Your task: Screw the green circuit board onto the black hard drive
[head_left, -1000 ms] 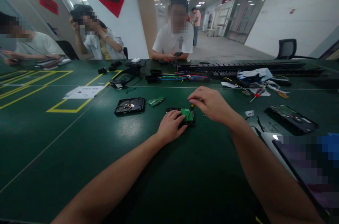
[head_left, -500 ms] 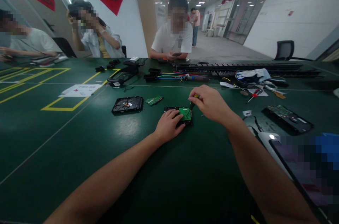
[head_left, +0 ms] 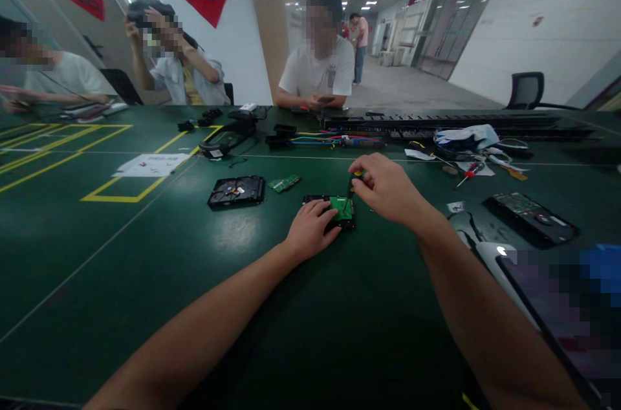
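Note:
A hard drive [head_left: 343, 204] with a green circuit board on its upper face lies flat on the dark green table [head_left: 272, 306]. My left hand [head_left: 309, 230] holds it down, fingers across the top and thumb along the near edge. In my right hand [head_left: 385, 191] is a screwdriver [head_left: 350, 186] with a dark and yellow handle, held upright by thumb and fingers. Its thin shaft reaches down to the board; the exact contact of the tip is too small to tell. Left of this drive lie a loose green circuit board [head_left: 284, 183] and another hard drive [head_left: 236, 191].
At right are a third hard drive [head_left: 531, 217], a red-handled screwdriver [head_left: 469, 173], a glove [head_left: 468, 137] and a device with a screen [head_left: 543, 313]. Bundled wires [head_left: 330, 139] and long black strips [head_left: 451, 122] run along the back. Several people sit or stand beyond.
The view has shifted slightly. My right hand has turned a little around the screwdriver, whose handle leans differently. My left hand stays on the hard drive.

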The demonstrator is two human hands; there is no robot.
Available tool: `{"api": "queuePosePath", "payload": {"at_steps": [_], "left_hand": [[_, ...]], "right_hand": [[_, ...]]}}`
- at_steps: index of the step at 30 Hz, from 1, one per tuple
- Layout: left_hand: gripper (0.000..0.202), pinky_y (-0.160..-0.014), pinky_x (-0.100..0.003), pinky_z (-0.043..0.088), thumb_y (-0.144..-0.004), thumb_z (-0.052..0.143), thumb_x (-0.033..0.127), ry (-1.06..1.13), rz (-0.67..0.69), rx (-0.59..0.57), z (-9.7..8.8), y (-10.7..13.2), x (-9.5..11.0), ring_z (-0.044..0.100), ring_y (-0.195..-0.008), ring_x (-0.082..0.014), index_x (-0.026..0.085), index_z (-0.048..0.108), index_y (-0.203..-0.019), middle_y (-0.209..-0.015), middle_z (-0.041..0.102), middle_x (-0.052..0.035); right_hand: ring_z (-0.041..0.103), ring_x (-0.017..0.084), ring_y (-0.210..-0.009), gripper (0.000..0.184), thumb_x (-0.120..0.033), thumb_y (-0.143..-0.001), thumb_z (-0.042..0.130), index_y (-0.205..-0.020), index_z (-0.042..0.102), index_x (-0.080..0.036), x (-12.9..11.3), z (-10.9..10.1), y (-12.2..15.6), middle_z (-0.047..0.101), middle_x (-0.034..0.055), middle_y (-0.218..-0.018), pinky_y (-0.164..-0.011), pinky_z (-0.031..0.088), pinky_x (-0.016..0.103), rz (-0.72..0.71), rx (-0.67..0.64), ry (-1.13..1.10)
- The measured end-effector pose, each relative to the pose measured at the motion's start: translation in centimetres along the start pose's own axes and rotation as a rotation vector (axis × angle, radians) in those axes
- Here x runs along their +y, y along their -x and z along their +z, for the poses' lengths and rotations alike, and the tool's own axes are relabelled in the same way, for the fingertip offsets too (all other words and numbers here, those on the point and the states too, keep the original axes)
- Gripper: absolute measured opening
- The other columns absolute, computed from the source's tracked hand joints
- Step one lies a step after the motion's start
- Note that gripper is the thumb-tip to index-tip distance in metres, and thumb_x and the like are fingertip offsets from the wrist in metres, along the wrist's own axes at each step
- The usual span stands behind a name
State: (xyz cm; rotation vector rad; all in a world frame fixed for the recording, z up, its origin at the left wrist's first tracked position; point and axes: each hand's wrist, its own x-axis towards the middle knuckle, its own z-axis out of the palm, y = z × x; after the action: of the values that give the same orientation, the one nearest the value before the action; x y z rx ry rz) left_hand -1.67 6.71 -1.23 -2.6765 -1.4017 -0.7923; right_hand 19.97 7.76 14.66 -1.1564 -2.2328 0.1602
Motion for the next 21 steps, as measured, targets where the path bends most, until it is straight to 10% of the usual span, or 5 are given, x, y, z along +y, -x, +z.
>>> {"api": "queuePosePath", "payload": {"at_steps": [21], "left_hand": [[0.045, -0.118, -0.058, 0.048, -0.1, 0.069, 0.046, 0.009, -0.016, -0.022, -0.3, -0.03, 0.18, 0.054, -0.141, -0.0358, 0.024, 0.069, -0.139, -0.146, 0.064, -0.0129]], "right_hand": [[0.063, 0.022, -0.083, 0.012, -0.02, -0.094, 0.06, -0.101, 0.069, -0.019, -0.5, 0.04, 0.01, 0.071, 0.0084, -0.097, -0.08, 0.047, 0.037, -0.004, -0.006, 0.018]]}}
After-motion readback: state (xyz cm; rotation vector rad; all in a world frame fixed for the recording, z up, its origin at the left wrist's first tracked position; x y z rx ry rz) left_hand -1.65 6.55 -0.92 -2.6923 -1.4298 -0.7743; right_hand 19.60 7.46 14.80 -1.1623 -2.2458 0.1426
